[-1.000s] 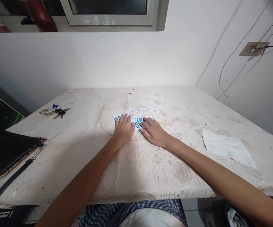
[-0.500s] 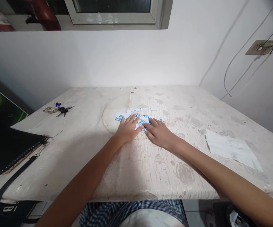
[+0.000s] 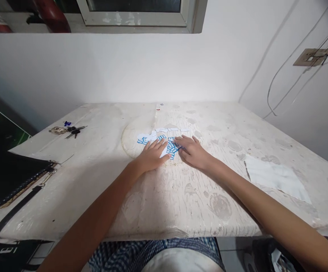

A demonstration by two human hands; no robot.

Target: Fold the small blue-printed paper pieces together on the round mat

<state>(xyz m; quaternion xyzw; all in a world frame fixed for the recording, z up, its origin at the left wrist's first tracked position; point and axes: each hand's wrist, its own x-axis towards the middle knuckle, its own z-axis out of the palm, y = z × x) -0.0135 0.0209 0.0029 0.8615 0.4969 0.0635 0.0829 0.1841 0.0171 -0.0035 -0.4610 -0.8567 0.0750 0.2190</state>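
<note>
Several small white paper pieces with blue outlines point(image 3: 173, 148) lie in a loose cluster on the table point(image 3: 164, 200). Across the left part of the cluster rests my left hand point(image 3: 151, 155), fingers spread and palm down. My right hand point(image 3: 191, 151) touches the right side of the cluster, its fingers stretched out over some pieces. Both hands partly cover the papers beneath them. Just beyond the fingers, plain white paper strips point(image 3: 173, 129) form a short row, with a larger white scrap point(image 3: 143, 136) at the left.
Keys point(image 3: 74, 131) lie on the left, beyond a black bag point(image 3: 16, 177) with a strap. A white cloth or paper sheet point(image 3: 275, 176) lies at the right. Behind the table is a wall with a socket point(image 3: 313, 57) and hanging cables.
My right hand has shifted slightly forward and its fingers have moved apart from my left thumb, so more blue-outlined pieces show between the hands. My left hand stays nearly in place.
</note>
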